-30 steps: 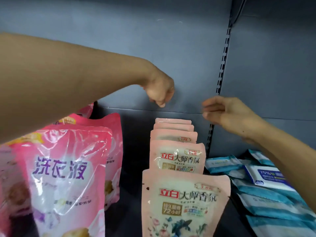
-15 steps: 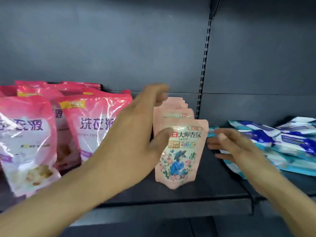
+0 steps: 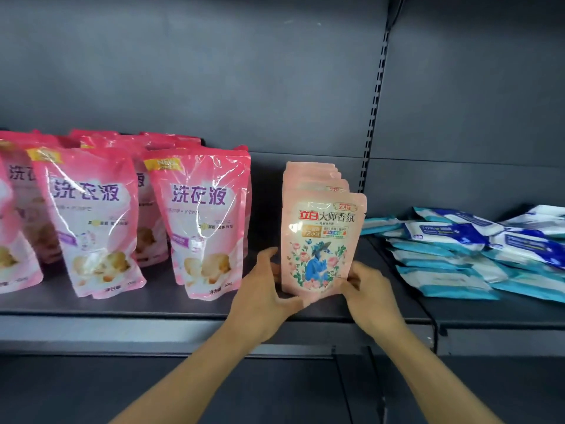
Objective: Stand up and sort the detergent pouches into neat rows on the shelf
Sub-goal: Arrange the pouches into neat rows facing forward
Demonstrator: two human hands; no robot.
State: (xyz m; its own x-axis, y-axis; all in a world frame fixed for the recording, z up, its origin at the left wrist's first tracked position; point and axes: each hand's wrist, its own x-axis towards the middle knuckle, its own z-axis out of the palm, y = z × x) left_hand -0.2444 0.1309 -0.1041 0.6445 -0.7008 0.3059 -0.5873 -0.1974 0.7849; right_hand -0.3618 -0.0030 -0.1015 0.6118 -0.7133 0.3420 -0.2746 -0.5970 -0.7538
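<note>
Step in hand: squaring up the front pouch (image 3: 321, 243) of the pale-pink row (image 3: 315, 179), which stands upright on the shelf (image 3: 183, 307) approx. mid-frame, btwn the big pink pouches (image 3: 201, 218) on the left and the blue wipe packs (image 3: 452, 255) lying flat on the right. Several matching pouches stand close behind the front one; their tops show stepped back toward the shelf's rear panel.

Left hand (image 3: 263, 292): grip curled round the pouch's lower left edge, thumb under the bottom corner, fingers up the side. Right hand (image 3: 367, 289): grip pinching the lower right corner, fingers partly hidden behind the pouch. Both hold it at the base; the pouch looks a bit tilted, bottom edge slanting.

Judgement: row is nearly done, front piece being seated. Next move calls for levelling the base so it sits flat, face forward, in line w/ the ones behind, then letting go gently so it doesn't tip. The big pink pouches lean unevenly and prob. need straightening after.
</note>
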